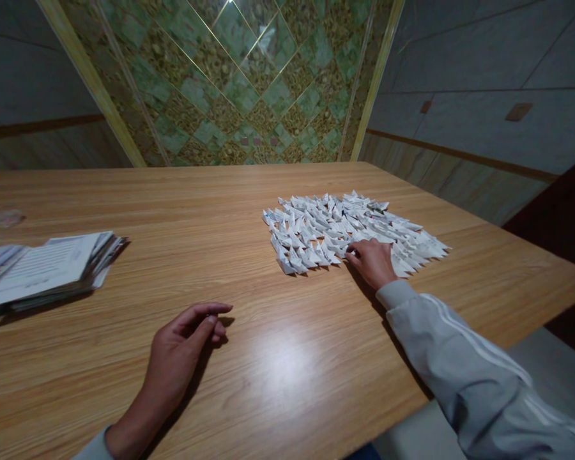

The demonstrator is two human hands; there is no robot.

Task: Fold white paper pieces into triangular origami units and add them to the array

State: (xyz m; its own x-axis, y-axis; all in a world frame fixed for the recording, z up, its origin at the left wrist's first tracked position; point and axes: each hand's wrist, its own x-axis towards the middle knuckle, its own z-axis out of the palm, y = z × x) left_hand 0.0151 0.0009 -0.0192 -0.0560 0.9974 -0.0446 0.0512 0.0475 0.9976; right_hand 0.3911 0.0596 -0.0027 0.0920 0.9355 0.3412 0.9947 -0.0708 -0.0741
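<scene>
We see a broad cluster of folded white paper pieces (pixel 311 223) on the far right part of the wood-patterned worktop (pixel 182 211). They stand close together, many with their pointed tips up. Our right hand (pixel 374 262) is at the cluster's near edge, right of its middle. The thumb and fingers (pixel 353 250) of that hand are bent down against the nearest pieces; pieces lie to the left and right of them, and more rows spread out on the far side. We cannot tell whether these fingers grasp one piece or only touch it.

Our left hand (pixel 179 348) is over the near left part of the worktop, its fingers released and loosely curled, the thumb close to the index finger. The paper pieces are well apart from it, farther away and to the right.

At the left we see a stack of printed sheets (pixel 48 268), with some clear plastic (pixel 0 220) on its far side. A gray sleeve (pixel 441 345) with pale stripes covers our right forearm. Beyond the worktop's far edge is a green and brown tiled wall (pixel 242 92).
</scene>
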